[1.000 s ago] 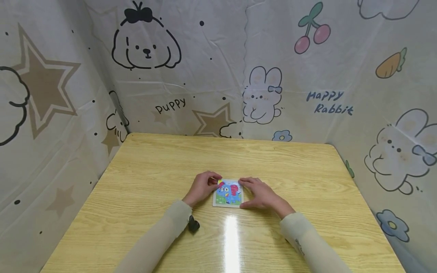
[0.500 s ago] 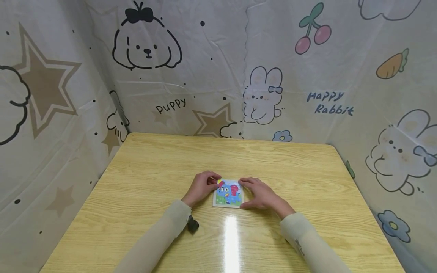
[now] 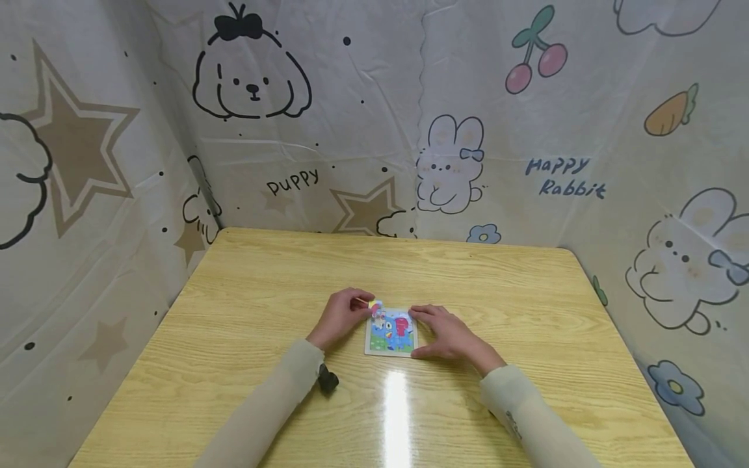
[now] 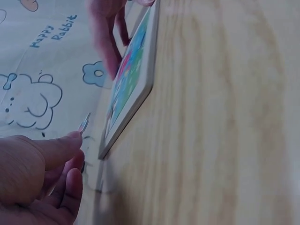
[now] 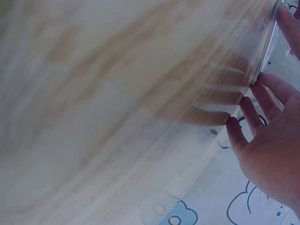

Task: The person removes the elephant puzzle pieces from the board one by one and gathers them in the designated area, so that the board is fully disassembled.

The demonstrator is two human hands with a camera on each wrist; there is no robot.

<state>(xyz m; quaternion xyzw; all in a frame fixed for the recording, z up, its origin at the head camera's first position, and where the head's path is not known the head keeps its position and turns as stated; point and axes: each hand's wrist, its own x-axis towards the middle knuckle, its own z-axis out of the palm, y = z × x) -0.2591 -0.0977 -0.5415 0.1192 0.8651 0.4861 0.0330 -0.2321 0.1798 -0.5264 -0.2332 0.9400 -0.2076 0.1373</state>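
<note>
While the table (image 3: 281,279) bears everything, the right hand (image 3: 447,333) grips and the left hand (image 3: 338,318) pinches. Gripped by its right edge: puzzle board (image 4: 148,70), flat mid-table, mostly filled. Pinched: loose piece (image 3: 376,305), at its far-left corner. Judged one piece short; going in or out, cannot tell.

Puzzle (image 3: 395,334) flat; piece (image 3: 376,305) raised, seemingly tilted.

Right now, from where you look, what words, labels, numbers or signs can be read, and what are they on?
"PUPPY": on the printed backdrop.
"Happy Rabbit": same backdrop, over two lines, also readable in the left wrist view.
Dark mark on the right sleeve: too small to read.
Picture board: no lettering can be made out.
</note>
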